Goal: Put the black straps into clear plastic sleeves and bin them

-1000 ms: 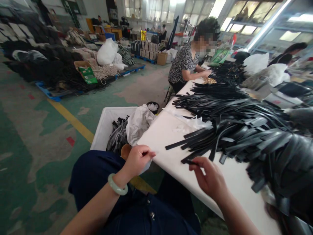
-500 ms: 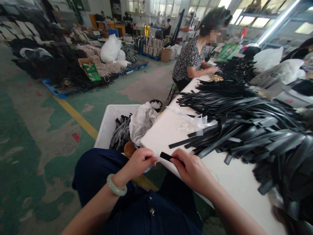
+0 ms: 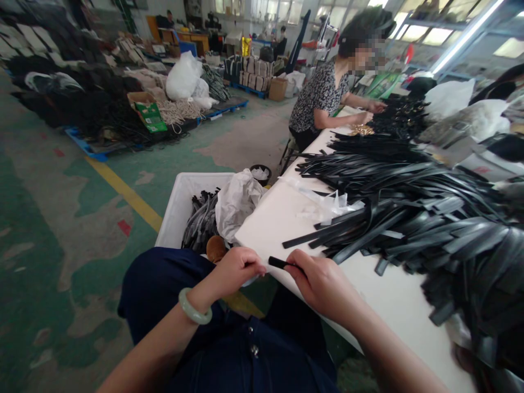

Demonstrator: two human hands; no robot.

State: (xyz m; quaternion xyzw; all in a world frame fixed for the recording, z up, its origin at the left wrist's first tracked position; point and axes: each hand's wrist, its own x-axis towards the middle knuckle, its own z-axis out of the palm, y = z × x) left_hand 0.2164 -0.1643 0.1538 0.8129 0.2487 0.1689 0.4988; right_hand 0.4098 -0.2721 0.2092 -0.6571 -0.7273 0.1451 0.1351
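I am holding one black strip (image 3: 277, 263) in my right hand (image 3: 321, 277), thumb and fingers closing narrowly on it so that a short, flat end is sticking out toward my left hand (image 3: 238, 268). That left hand is curling, thumb against finger, just beside the strip's end; I cannot tell whether it is pinching anything thin. The strip is hanging above the near edge of the bench (image 3: 262, 226), a little right of its near left corner, while the loose heap of strips (image 3: 413, 188) is spreading toward the bench's far edge and right side.

For a good hold, I would be pinching close to the end, so that the soft strip is staying flat and not twisting, and be lining its tip up squarely with my left fingertips before letting them touch.

I am finding no readable brand or label: the green-panelled carton (image 3: 152, 115) on the pallet is showing pale marks, and the pale box (image 3: 485, 162) beyond the heap a reddish one, both too blurred.
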